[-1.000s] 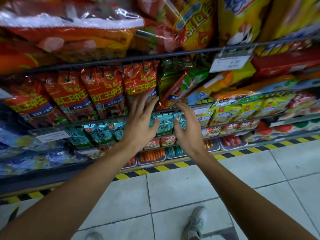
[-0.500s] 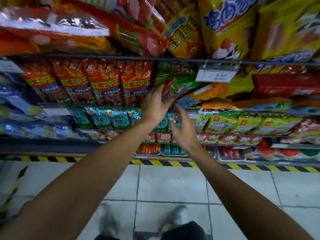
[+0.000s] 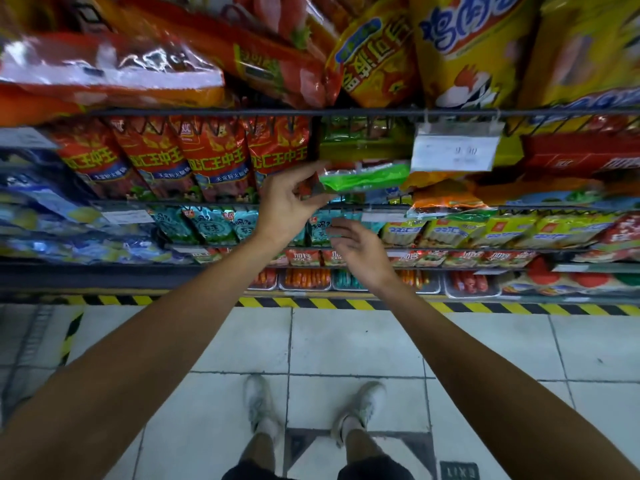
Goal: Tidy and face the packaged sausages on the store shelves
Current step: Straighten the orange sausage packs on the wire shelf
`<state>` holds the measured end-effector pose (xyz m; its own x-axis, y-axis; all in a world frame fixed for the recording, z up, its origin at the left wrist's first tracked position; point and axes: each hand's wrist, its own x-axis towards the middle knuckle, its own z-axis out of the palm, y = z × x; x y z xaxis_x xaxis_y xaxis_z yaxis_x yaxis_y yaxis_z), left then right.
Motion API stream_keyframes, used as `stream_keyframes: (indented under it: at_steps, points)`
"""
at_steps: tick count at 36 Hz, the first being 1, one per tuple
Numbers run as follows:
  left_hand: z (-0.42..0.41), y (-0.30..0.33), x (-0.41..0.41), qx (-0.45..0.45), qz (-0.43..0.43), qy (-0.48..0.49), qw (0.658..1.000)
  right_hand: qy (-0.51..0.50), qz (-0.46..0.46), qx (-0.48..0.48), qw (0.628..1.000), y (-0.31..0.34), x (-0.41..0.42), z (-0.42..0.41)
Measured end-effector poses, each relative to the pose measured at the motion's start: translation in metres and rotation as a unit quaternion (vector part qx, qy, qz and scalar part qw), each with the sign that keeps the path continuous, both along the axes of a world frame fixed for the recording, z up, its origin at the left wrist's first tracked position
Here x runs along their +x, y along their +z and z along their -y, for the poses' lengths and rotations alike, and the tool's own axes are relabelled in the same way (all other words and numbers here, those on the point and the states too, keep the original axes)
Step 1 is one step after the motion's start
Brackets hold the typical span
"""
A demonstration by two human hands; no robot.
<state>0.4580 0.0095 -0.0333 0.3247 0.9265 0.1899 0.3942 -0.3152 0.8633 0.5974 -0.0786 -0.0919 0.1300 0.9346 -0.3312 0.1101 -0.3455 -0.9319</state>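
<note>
My left hand (image 3: 287, 202) pinches the left end of a green sausage packet (image 3: 363, 176), which lies sideways at the front of the second shelf. It sits just right of a row of red sausage packs (image 3: 214, 157) standing upright. My right hand (image 3: 360, 251) hovers below the packet with relaxed fingers and holds nothing. Behind it hang teal packets (image 3: 207, 226) on the shelf below.
Big yellow and orange bags (image 3: 460, 46) overhang from the top shelf. A price tag (image 3: 453, 152) hangs from the wire rail (image 3: 242, 112) right of the green packet. Lower shelves hold green-yellow packs (image 3: 485, 230) and trays of loose sausages (image 3: 308, 277). Hazard tape (image 3: 346, 303) edges the tiled floor.
Both hands rose from the teal-packet shelf to the shelf above. My left hand took hold of the green packet, which now lies more level. The view tilted down towards my feet.
</note>
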Motion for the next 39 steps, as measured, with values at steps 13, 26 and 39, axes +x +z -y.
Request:
stream_keyframes:
  at_steps: [13, 26, 39]
  points:
    - [0.048, 0.052, -0.056, -0.076, 0.105, -0.065, 0.989, -0.102, -0.406, -0.053, 0.906, 0.059, -0.063, 0.037]
    - [0.085, 0.062, -0.067, -0.329, 0.339, -0.023, 0.881, -0.249, -0.596, -0.014, 0.764, 0.088, -0.100, 0.070]
    - [0.091, 0.042, -0.100, -0.423, 0.482, 0.027, 0.767, -0.276, -0.355, 0.009, 0.893, 0.088, -0.025, 0.092]
